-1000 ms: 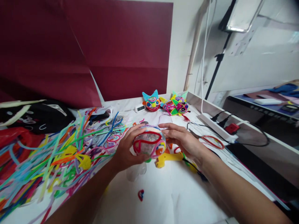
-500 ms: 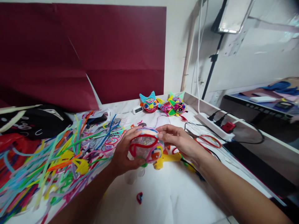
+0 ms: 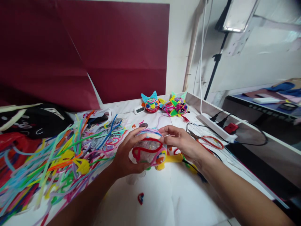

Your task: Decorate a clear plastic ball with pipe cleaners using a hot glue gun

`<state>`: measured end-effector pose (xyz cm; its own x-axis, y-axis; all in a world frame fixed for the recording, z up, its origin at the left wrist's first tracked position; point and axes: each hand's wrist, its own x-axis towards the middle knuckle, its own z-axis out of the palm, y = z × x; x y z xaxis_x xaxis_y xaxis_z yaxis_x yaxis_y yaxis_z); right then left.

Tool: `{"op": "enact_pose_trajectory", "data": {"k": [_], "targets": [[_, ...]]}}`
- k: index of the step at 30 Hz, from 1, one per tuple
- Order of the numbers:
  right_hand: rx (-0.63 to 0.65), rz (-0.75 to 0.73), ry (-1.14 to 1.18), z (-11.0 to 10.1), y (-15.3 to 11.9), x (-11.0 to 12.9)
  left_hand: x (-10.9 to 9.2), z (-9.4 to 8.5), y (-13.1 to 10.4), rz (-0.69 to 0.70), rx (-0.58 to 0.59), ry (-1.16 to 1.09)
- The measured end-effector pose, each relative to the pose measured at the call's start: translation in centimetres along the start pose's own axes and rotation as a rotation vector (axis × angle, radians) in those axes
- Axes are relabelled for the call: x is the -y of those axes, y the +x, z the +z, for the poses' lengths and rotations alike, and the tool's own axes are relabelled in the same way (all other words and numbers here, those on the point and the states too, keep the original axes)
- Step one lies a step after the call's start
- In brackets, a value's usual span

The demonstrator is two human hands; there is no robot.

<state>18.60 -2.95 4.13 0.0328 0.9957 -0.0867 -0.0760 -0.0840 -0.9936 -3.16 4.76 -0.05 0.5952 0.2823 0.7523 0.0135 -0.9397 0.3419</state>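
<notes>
A clear ball wrapped in coloured pipe cleaners (image 3: 148, 150) is held above the white table (image 3: 164, 197), with a red loop across its front. My left hand (image 3: 125, 153) cups it from the left and below. My right hand (image 3: 181, 141) touches its top right side with the fingertips. Under the ball lie a yellow pipe-cleaner shape (image 3: 171, 159) and a clear plastic piece (image 3: 135, 179). A small red and blue heart (image 3: 140, 198) lies closer to me.
A big heap of loose pipe cleaners (image 3: 47, 163) covers the left side. Two finished colourful figures (image 3: 164, 105) and a small white clock (image 3: 139, 110) stand at the back. Scissors with red handles (image 3: 207, 141) and a power strip (image 3: 216, 124) lie to the right.
The ball has been turned slightly in my hands. My right fingertips have slid further onto its top.
</notes>
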Motion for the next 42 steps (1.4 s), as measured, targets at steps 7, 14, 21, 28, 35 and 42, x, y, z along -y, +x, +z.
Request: {"op": "enact_pose_trajectory", "data": {"k": [7, 14, 21, 28, 35, 42], "targets": [[-0.005, -0.013, 0.011, 0.0, 0.0, -0.1, 0.0, 0.0, -0.2, 0.012, 0.002, 0.021], [-0.014, -0.004, 0.003, 0.0, 0.0, 0.0, 0.0, 0.1, -0.2, -0.005, 0.005, 0.005], [-0.009, 0.011, -0.016, 0.0, -0.1, 0.1, 0.2, 0.1, -0.4, -0.051, 0.001, -0.067], [0.050, 0.000, -0.025, -0.8, -0.2, -0.1, 0.3, 0.1, -0.3, -0.056, -0.029, -0.164], [0.077, -0.001, 0.015, -0.8, -0.5, 0.6, 0.1, -0.2, -0.2, -0.117, -0.057, -0.248], [0.052, -0.087, -0.067, -1.7, 0.3, 0.6, 0.0, -0.2, -0.5, -0.281, -0.148, -0.450]]}}
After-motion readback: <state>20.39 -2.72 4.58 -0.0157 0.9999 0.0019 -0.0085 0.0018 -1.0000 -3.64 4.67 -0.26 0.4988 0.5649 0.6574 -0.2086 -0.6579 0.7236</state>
